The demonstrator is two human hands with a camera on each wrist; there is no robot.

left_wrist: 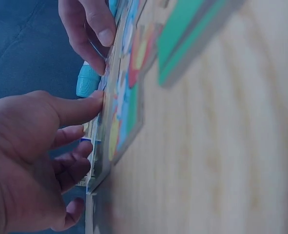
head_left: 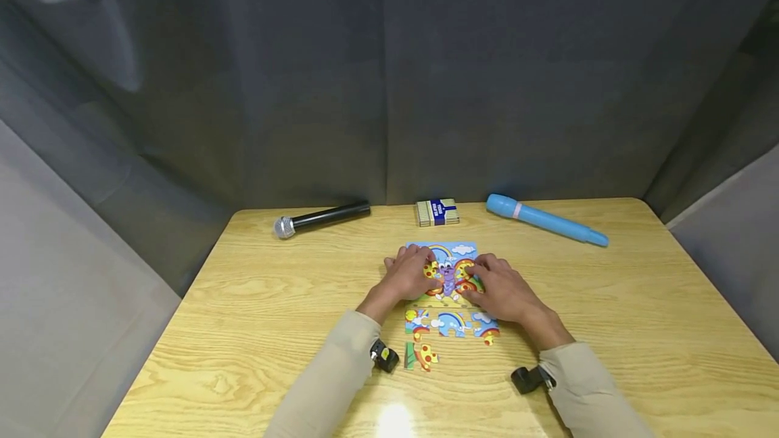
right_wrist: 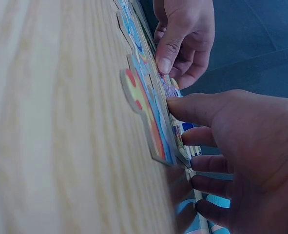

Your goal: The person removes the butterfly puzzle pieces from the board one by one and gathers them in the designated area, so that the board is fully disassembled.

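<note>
Left hand [head_left: 406, 276] and right hand [head_left: 504, 290], each grip released, touch the butterfly jigsaw puzzle [head_left: 448, 278]; 4 loose jigsaw pieces [head_left: 450, 321] lie on the table [head_left: 243, 316], nearer the person.

Wood-grain table [head_left: 213, 316]; far side: microphone [head_left: 331, 216], blue-labelled pack [head_left: 437, 212], blue tapered stick [head_left: 548, 221]; nearer: butterfly puzzle [head_left: 448, 278], loose pieces [head_left: 452, 324].

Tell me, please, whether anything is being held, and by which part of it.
No grip shows: the left hand and right hand touch opposite sides of the butterfly puzzle, which lies flat.
</note>
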